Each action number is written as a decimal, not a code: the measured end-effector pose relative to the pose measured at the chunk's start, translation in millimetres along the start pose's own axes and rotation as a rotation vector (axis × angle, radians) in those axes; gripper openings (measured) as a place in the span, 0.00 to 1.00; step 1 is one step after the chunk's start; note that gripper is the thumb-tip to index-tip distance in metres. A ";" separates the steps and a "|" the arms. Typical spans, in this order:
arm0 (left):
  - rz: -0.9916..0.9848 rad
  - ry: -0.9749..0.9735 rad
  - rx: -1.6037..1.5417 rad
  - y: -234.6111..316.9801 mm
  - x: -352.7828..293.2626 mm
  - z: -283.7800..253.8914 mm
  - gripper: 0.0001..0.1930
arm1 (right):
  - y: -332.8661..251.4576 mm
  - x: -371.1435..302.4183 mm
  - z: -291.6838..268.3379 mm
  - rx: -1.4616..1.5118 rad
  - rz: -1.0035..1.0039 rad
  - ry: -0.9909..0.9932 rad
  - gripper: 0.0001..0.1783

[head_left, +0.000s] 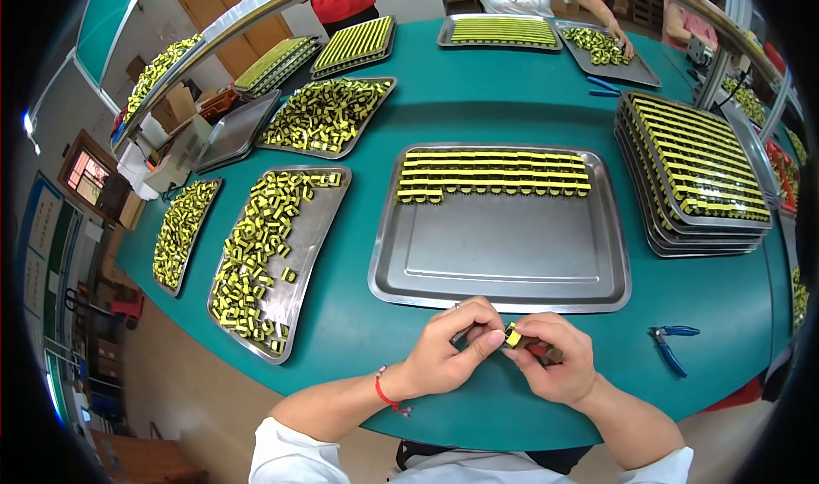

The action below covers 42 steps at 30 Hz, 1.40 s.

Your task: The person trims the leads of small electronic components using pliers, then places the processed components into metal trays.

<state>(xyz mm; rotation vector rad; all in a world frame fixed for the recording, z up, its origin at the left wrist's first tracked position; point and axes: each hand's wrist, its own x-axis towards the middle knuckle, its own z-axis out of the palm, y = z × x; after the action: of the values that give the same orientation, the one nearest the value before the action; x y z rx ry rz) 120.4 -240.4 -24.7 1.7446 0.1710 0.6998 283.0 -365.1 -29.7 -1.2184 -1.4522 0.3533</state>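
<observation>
Head view: both hands (503, 347) pinch small blocky yellow-black part (513, 336).

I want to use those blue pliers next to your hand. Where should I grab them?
Take the blue pliers by their two blue handles, coming from the near-right side. The handles lie flat and spread apart on the green table, nothing around them; the bare metal nose points up-left.

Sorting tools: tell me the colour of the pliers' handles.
Blue, on the pliers beside the right hand; head view.
</observation>
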 end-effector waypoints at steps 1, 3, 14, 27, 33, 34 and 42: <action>0.004 0.005 0.000 -0.7 -0.3 -0.1 0.04 | -0.1 -0.1 0.1 -0.022 0.009 -0.005 0.22; -0.017 0.009 0.001 -0.3 -0.8 0.3 0.04 | -1.1 1.1 0.0 -0.016 0.010 -0.003 0.22; 0.140 0.211 0.312 4.9 10.8 0.3 0.05 | -2.0 -3.1 -0.6 0.438 0.224 0.056 0.17; -0.096 0.753 0.436 -54.0 30.8 -140.3 0.06 | 5.2 -6.4 7.7 0.297 0.343 -0.011 0.15; -0.161 0.728 0.360 -77.9 36.3 -129.6 0.08 | 2.2 4.7 9.7 0.259 0.480 0.120 0.15; -0.138 0.736 0.370 -81.0 34.4 -132.1 0.07 | 2.0 10.3 11.2 0.236 0.507 0.074 0.15; -0.086 0.758 0.318 -81.9 40.4 -144.0 0.07 | 37.1 121.1 20.1 -0.464 0.169 -0.239 0.13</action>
<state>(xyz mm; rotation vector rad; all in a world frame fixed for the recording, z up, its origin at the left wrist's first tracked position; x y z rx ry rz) 95.8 -76.9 -66.7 1.6700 0.9098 1.2979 306.1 -243.0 1.8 -1.7255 -1.6991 0.2905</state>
